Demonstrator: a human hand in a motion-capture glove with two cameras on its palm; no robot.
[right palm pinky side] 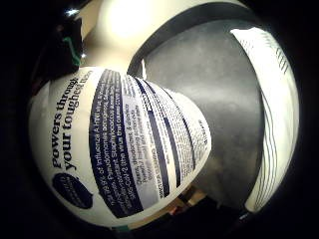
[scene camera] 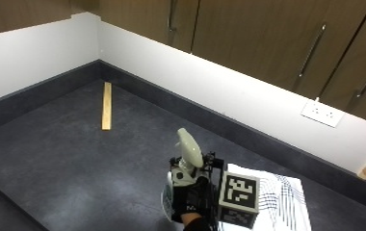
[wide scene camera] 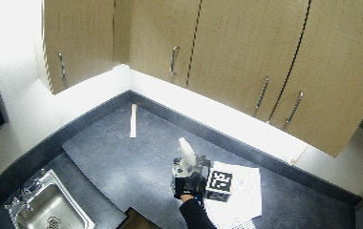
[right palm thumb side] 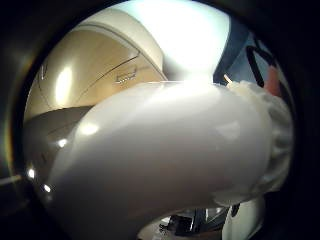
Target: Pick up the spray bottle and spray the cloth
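In the outside view a white spray bottle (scene camera: 189,146) stands upright near the front of the dark countertop (scene camera: 74,154), its pale head pointing up and away. My gloved right hand (scene camera: 192,201) grips it around the body below the head. Whether its base touches the counter is hidden. The white cloth (scene camera: 279,197) with thin dark stripes lies flat just right of the hand. The bottle's printed label (right palm pinky side: 124,149) fills the little finger side palm view, with the cloth (right palm pinky side: 269,99) beside it. The bottle's smooth white shoulder (right palm thumb side: 165,160) fills the thumb side palm view.
A wooden strip (scene camera: 107,106) lies on the counter near the far left corner. A white wall socket (scene camera: 327,114) sits on the backsplash under brown cabinets (scene camera: 254,38). A steel sink (wide scene camera: 48,205) is at the counter's near left end.
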